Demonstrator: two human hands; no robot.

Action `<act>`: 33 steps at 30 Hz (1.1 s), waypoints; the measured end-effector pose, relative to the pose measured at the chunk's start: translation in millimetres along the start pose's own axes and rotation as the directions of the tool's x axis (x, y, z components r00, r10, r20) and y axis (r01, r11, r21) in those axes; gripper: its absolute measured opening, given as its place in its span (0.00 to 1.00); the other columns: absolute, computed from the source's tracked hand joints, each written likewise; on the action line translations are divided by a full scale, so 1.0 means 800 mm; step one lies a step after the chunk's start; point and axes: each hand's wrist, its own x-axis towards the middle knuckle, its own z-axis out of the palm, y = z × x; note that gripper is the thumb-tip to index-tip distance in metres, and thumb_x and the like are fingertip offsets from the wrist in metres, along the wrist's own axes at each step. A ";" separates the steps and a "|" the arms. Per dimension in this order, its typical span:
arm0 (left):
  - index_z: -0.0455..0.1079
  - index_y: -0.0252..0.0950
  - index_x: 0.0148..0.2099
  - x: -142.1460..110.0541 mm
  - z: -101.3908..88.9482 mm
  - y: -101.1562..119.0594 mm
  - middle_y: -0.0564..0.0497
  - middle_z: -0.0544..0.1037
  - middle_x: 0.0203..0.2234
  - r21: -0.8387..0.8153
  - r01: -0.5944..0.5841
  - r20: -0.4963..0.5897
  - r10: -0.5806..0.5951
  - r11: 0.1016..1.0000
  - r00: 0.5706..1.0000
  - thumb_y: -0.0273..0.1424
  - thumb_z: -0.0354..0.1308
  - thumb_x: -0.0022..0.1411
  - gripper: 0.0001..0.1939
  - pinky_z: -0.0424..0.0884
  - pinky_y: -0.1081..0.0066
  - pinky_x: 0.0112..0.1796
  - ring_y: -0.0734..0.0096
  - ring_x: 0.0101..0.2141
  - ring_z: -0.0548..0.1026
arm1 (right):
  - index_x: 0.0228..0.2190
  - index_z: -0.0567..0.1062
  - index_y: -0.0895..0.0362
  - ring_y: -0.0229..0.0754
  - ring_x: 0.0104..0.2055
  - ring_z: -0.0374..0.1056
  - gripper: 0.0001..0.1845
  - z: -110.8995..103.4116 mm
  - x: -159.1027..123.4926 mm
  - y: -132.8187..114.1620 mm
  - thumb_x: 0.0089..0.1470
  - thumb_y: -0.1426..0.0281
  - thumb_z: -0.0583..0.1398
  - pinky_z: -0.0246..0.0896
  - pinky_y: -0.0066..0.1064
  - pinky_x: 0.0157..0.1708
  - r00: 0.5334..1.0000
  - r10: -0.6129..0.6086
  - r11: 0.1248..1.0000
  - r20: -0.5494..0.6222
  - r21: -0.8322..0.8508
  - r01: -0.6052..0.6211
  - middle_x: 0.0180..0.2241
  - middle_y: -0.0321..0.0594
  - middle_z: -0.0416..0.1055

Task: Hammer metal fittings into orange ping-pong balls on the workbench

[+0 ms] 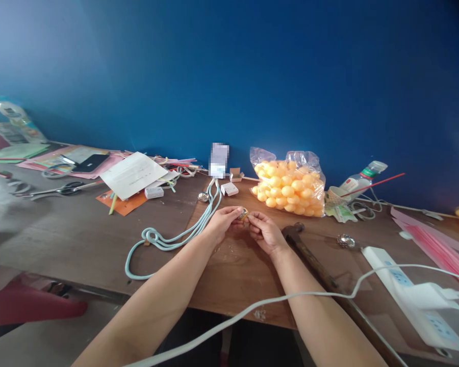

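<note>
Near the middle of the table, my left hand [225, 220] is closed, thumb and fingers pinching a small shiny silver-and-yellow piece [243, 214]. Its exact kind is too small to tell. My right hand [266, 233] is closed too, its fingertips pinched together at the piece's right side; whatever they grip is hidden. Just right of that hand lies a hammer [309, 257] with a dark handle. A bundle of light blue cord [168, 240] runs left of my left forearm. Behind my hands stands a clear bag of orange-yellow balls [288, 188].
A white cable [252, 312] crosses over my forearms toward a white power strip [409, 300]. Silver patterned balls [346, 240] lie on both sides. Scissors [67, 188], papers [133, 173] and a phone [91, 163] are at left; a bottle [361, 181] leans at back right.
</note>
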 end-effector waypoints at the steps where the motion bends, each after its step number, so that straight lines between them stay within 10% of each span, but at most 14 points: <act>1: 0.75 0.28 0.40 0.000 0.000 0.000 0.45 0.79 0.27 0.002 0.001 0.003 -0.001 1.000 1.000 0.32 0.67 0.54 0.13 0.74 0.75 0.28 0.74 0.25 0.76 | 0.25 0.75 0.58 0.24 0.17 0.48 0.11 0.000 0.000 0.000 0.40 0.67 0.71 0.36 0.18 0.12 1.000 0.000 1.000 -0.005 0.006 0.000 0.26 0.34 0.72; 33: 0.76 0.29 0.45 0.000 -0.004 0.000 0.43 0.80 0.31 -0.003 0.012 0.054 -0.012 1.000 0.998 0.31 0.66 0.54 0.16 0.75 0.75 0.29 0.73 0.26 0.76 | 0.25 0.73 0.58 0.24 0.17 0.47 0.14 -0.002 -0.002 -0.004 0.40 0.65 0.71 0.35 0.18 0.12 1.000 0.003 1.000 0.011 -0.021 -0.003 0.26 0.34 0.71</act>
